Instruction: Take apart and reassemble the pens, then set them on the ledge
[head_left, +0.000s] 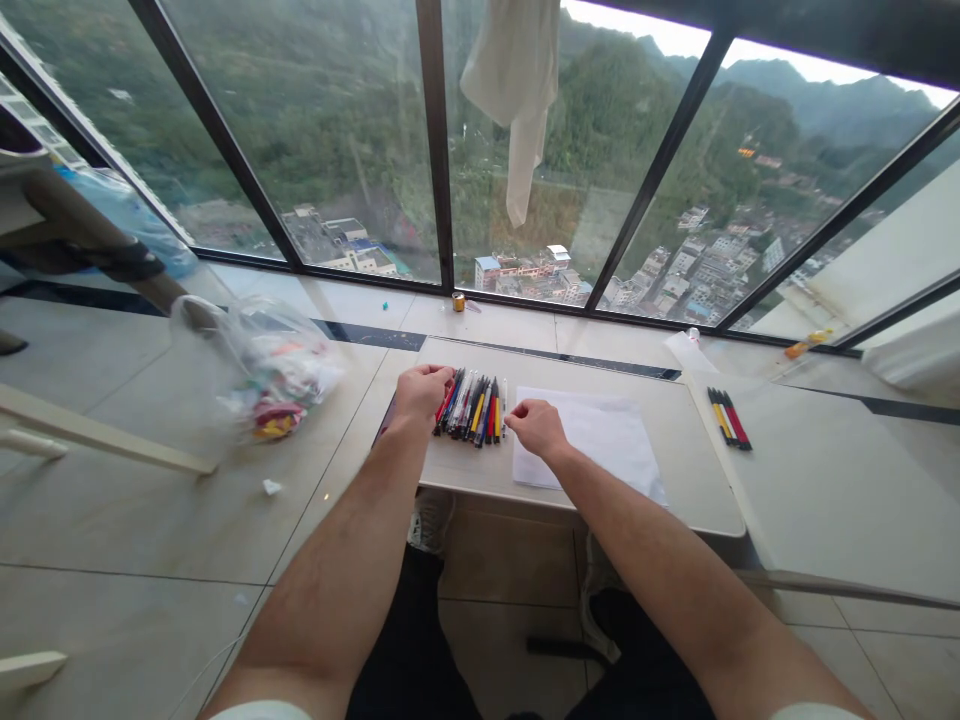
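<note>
A tight row of pens (472,408), black, red, yellow, blue and clear, lies side by side on a small pale table (690,480). At the row's left end my left hand (424,393) has its fingers curled closed against the outermost pens; the fingertips are partly hidden. Opposite it, my right hand (537,428) makes a pinch at the lower part of a clear pen (505,400) on the right edge of the row. Under and beside the right wrist lies a white sheet of paper (600,425).
Beside this table on the right, a second pale surface (840,480) carries several black, yellow and red pens (729,418). A plastic bag of wrappers (277,390) sits on the floor at left. Behind, a small golden can (458,301) stands by the windows.
</note>
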